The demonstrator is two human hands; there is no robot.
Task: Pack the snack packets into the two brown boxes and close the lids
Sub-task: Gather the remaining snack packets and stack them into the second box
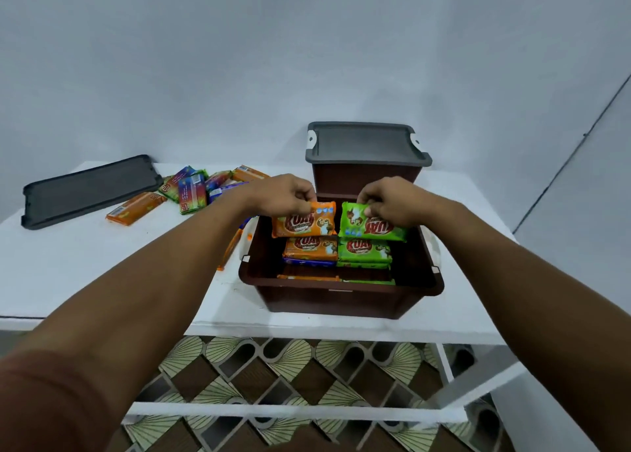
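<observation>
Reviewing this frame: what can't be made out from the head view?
- Far brown box: contents hidden by its grey lid.
- Near brown box: how many layers lie beneath, covered by the top packets.
- Loose packets: some hidden behind the left hand and forearm.
- Packet small print: too small.

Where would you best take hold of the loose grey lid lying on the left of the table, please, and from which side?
Take the grey lid by its near long edge, coming from the front right. It lies flat on the white table, so only its rim offers a grip; that edge is bare, while snack packets crowd its right end. This is a judgement.
</observation>
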